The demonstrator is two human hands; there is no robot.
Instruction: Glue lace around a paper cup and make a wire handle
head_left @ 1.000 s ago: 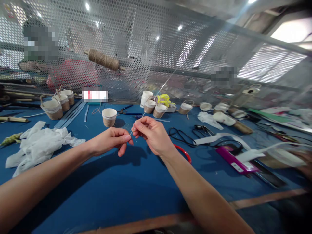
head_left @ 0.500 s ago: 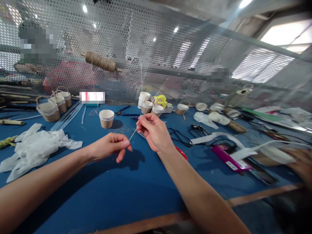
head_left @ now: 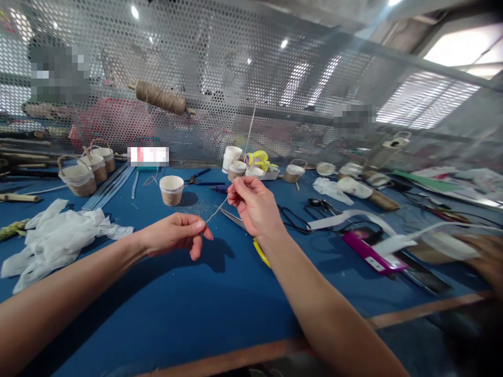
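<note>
A thin, whitish twisted strand [head_left: 217, 210] is stretched between my two hands above the blue table; whether it is string or wire I cannot tell. My left hand [head_left: 181, 231] pinches its lower end between thumb and forefinger, the other fingers curled loosely. Higher up and to the right, my right hand [head_left: 251, 201] pinches the strand with its fingertips. Scissors [head_left: 232, 217] lie under my right wrist, which hides part of them; a blade and a yellow handle show. A small white-lined paper-pulp-like cup [head_left: 172, 193] stands upright beyond my left hand.
Small handled buckets [head_left: 80, 179] stand at back left near crumpled white cloth strips [head_left: 65, 241]. Pliers [head_left: 198, 179] lie behind the cup. On the right are a purple box [head_left: 369, 254], cables and another person's hand [head_left: 481, 256]. A perforated metal screen [head_left: 220, 68] rises behind, holding a twine spool [head_left: 160, 98].
My right hand has shifted slightly right and up, lengthening the visible strand between my hands. More of the scissors, with a yellow handle, now shows. The left hand has barely moved.
</note>
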